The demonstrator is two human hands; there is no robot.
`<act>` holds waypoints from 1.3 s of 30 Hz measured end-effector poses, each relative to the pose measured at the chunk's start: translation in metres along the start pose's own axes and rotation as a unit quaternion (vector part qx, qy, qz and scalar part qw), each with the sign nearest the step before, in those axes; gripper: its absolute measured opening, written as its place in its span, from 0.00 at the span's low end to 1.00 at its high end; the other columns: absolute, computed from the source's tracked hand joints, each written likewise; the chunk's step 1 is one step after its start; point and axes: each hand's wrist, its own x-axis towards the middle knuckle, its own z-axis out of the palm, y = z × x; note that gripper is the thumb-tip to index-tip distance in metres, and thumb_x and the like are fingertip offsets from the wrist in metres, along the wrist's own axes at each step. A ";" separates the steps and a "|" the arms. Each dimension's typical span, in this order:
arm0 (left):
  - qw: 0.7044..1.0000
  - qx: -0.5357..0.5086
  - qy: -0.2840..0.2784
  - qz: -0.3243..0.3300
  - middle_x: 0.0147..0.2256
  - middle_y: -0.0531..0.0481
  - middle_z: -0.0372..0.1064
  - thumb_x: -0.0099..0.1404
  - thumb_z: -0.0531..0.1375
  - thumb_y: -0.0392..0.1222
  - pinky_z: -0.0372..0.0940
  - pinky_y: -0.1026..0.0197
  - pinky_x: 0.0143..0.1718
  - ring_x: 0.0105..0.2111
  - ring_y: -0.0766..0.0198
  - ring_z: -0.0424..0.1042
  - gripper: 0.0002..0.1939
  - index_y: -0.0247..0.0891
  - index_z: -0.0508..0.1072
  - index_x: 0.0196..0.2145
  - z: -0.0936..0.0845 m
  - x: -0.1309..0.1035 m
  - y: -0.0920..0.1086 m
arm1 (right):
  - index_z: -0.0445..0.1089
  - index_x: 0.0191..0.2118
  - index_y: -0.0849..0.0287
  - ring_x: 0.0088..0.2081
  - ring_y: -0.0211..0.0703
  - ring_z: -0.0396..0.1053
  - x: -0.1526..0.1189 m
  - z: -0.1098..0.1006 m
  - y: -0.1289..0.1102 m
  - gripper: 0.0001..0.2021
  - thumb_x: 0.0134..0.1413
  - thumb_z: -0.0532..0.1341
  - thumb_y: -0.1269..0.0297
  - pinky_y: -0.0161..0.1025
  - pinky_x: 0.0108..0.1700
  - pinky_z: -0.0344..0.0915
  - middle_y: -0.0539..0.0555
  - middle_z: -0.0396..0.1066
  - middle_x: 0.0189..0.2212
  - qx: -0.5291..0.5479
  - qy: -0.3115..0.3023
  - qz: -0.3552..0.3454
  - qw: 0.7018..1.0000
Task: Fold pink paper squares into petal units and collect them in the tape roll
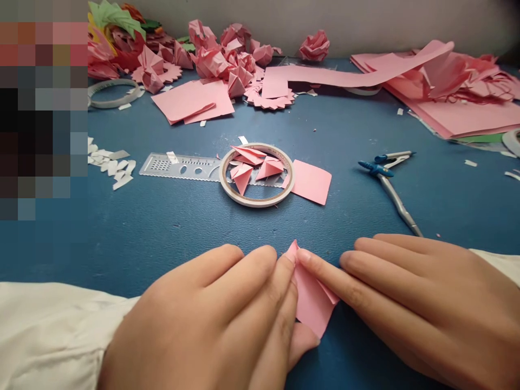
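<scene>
A small piece of pink paper (314,303), partly folded with its pointed corner facing away from me, lies on the blue table between my hands. My left hand (215,319) grips its left side, with a fingertip at the corner and the thumb at the near edge. From the right, my right hand (414,303) reaches in. Its index fingertip presses the paper just beside that corner, and its thumb is hidden. Ahead, a roll of tape (257,203) lies flat over a clear ruler (162,165), with several folded pink pieces (241,176) inside its ring.
A pink paper square (312,181) touches the tape roll's right side. A drawing compass (396,197) lies at the right. White scraps (117,168) are scattered at the left. Crumpled pink paper flowers (215,54) and pink sheets (459,119) line the back. Blurred blocks cover the upper left.
</scene>
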 end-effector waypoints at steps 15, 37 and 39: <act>0.989 -0.017 -0.146 0.020 0.53 0.43 0.89 0.83 0.63 0.59 0.83 0.42 0.56 0.57 0.41 0.85 0.20 0.45 0.86 0.58 -0.005 -0.006 -0.003 | 0.74 0.63 0.69 0.29 0.46 0.69 -0.006 0.007 -0.019 0.19 0.82 0.48 0.77 0.51 0.32 0.66 0.51 0.77 0.32 0.030 0.050 0.031 0.998; 0.997 -0.008 -0.057 0.047 0.36 0.50 0.86 0.92 0.46 0.34 0.72 0.53 0.30 0.34 0.59 0.81 0.32 0.42 0.83 0.34 -0.004 0.011 0.001 | 0.72 0.66 0.66 0.30 0.43 0.65 0.001 0.015 -0.003 0.19 0.88 0.46 0.72 0.45 0.30 0.63 0.49 0.70 0.33 0.053 0.090 0.062 0.993; 0.998 -0.001 -0.044 0.043 0.36 0.52 0.86 0.93 0.46 0.35 0.73 0.53 0.33 0.36 0.59 0.82 0.31 0.43 0.82 0.35 -0.004 0.011 0.000 | 0.71 0.68 0.64 0.29 0.43 0.64 0.002 0.017 -0.004 0.20 0.89 0.45 0.70 0.44 0.29 0.62 0.50 0.70 0.33 0.050 0.083 0.075 0.992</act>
